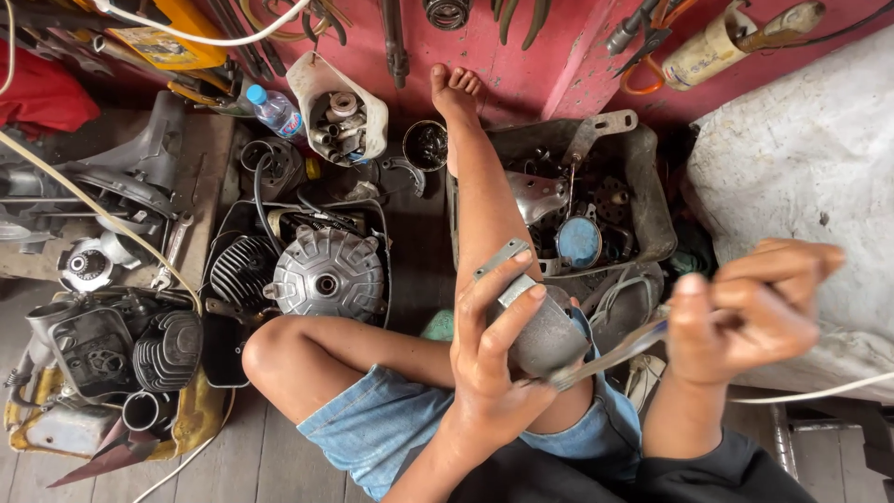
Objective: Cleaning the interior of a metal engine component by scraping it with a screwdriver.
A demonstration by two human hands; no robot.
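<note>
A grey cylindrical metal part (548, 337) is gripped in the left hand (494, 359), fingers (507, 312) wrapped round its upper side and pressed against it, thumb over the top near a flat metal bracket (501, 258) that sticks up from it; the part is held over the lap, just above the denim shorts (386, 428), presumably so it is braced close to the body; a slim metal tool (615, 352) is pinched in the right hand (745, 312), fingers curled shut round its handle, tip laid against the lower edge of the part, apparently to pry or scrape there; the right hand is motion-blurred, so the exact finger placement cannot be told; one bare leg is stretched forward, foot (456, 88) resting against the red wall (521, 56), likely for support while seated on the floor; a finned engine with a round cover (326, 275) sits on the floor to the left, well apart; a grimy tray of small parts (643, 186) lies just beyond the hands, within easy reach.
</note>
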